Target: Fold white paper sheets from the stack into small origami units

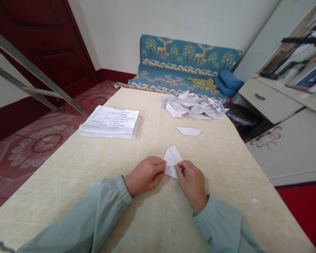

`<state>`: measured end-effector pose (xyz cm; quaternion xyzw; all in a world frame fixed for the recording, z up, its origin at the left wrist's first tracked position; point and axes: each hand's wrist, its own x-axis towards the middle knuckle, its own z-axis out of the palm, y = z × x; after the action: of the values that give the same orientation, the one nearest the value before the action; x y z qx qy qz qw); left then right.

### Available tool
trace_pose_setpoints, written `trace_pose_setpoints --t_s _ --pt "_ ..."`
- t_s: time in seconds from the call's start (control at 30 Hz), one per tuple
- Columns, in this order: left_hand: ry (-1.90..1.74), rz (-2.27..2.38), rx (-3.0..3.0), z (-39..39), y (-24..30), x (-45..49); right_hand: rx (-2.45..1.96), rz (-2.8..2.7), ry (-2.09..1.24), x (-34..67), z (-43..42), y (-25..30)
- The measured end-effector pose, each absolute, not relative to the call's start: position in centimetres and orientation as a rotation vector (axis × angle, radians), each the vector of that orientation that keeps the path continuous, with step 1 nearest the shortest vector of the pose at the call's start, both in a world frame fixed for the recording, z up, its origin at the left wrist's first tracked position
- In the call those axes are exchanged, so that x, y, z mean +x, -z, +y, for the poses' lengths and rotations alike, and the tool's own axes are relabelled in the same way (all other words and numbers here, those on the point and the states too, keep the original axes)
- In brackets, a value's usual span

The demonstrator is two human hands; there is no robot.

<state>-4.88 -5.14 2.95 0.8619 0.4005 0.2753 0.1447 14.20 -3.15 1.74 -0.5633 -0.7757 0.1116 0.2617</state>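
Note:
A small sheet of white paper point(173, 154), folded to a point at its far end, lies on the table between my hands. My left hand point(147, 173) is closed at its left edge, fingertips on the paper. On the opposite side, my right hand point(191, 177) pinches the paper's right edge between thumb and curled fingers. Creases run across the folded sheet, and parts of its edges are hidden under my fingers. Just beyond it rests a single flat folded paper piece point(189, 131).
A stack of printed sheets point(109, 121) sits at the left of the patterned table point(147, 225). Many folded papers point(195, 105) are heaped at the far right edge. A paper scrap point(255, 200) lies at right. Behind stand a blue sofa point(171, 75) and a cabinet point(284, 151).

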Motion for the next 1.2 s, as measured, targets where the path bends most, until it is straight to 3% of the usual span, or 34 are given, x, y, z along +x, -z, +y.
trace_pose_setpoints --t_s 0.5,0.8,1.2 --pt "-0.662 1.291 2.55 -5.2 -1.7 -3.4 -1.623 -2.16 -0.273 14.0 -2.4 -2.3" --pt "-0.711 1.299 2.518 -5.3 -2.0 -3.4 -1.622 -2.028 -0.583 14.9 -2.0 -2.2" --pt "-0.687 1.311 2.484 -5.6 -2.5 -3.3 -1.581 -1.99 -0.539 14.7 -2.6 -2.0"
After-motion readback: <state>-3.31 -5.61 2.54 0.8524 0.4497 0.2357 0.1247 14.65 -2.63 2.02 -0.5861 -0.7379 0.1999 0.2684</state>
